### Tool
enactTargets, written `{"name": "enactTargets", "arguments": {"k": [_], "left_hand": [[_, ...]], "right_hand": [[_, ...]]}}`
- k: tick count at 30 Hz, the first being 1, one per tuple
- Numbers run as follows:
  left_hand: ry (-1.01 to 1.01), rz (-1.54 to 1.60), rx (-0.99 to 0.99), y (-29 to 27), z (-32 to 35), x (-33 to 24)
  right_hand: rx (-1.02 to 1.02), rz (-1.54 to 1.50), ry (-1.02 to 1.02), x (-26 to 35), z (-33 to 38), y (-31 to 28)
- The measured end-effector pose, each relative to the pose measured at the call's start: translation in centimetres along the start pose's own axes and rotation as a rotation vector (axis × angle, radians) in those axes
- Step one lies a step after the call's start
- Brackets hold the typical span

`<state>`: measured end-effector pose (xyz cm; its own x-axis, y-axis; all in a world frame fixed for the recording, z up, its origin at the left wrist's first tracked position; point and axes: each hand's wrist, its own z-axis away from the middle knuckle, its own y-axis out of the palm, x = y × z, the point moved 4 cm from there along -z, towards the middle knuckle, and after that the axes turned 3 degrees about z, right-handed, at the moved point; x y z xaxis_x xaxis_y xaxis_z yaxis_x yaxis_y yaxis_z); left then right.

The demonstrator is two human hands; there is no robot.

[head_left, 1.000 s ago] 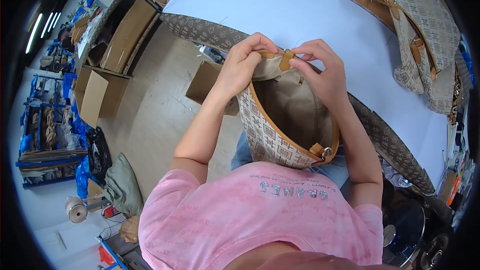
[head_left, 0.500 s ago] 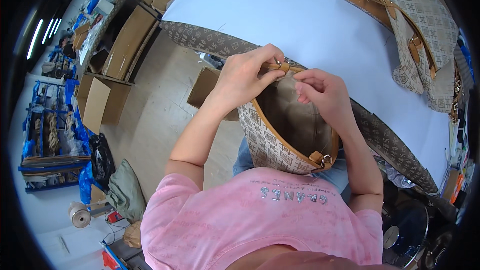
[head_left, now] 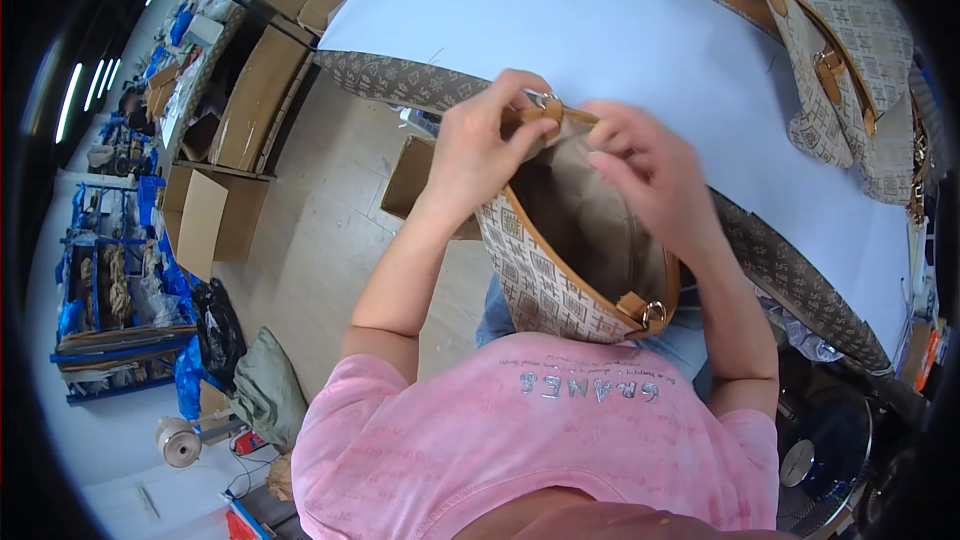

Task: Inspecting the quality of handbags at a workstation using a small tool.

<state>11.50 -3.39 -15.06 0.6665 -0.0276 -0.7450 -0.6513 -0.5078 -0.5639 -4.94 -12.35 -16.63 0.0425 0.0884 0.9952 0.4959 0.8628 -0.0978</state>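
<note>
I see a patterned bag (head_left: pixel 535 270), mouth open, above the jeans (head_left: pixel 494 314), beside the white table (head_left: pixel 600 20) | left hand (head_left: pixel 470 153): thumb and fingers pinched on the tan tab (head_left: pixel 554 114) at the bag's far rim | right hand (head_left: pixel 660 175): blurred near that tab, fingertips at the rim; I cannot tell whether they grip

Across the chest of the pink shirt (head_left: pixel 545 440) ran one row of large, silvery capital letters (head_left: pixel 588 387). A line or two of small, dark script (head_left: pixel 600 364) stood next to them, too fine to make out, and faint red script (head_left: pixel 420 455) was scattered over the cloth. The bag (head_left: pixel 540 275) bore brown, squarish, character-like marks in repeat, as did the pieces (head_left: pixel 835 5) on the table (head_left: pixel 600 10); whether they spelled anything could not be told.
</note>
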Motion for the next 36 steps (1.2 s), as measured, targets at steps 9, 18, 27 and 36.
{"name": "enactTargets", "arguments": {"k": [9, 18, 27, 36], "left_hand": [[-0.044, -0.040, -0.136, -0.6, -0.1, 0.6], [0.376, -0.183, 0.038, 2.4, 2.4, -5.8], [0.063, -0.171, 0.065, 4.4, 1.5, -3.1], [0.123, -0.177, -0.045, 4.5, 1.0, -3.4]], "right_hand": [[-0.178, 0.059, 0.179, -4.3, 6.3, -3.1], [0.019, -0.526, 0.243, -8.4, 5.4, -2.4], [0.071, -0.599, 0.231, -9.1, 4.9, -1.7], [0.081, -0.628, 0.231, -9.8, 4.4, -1.7]]}}
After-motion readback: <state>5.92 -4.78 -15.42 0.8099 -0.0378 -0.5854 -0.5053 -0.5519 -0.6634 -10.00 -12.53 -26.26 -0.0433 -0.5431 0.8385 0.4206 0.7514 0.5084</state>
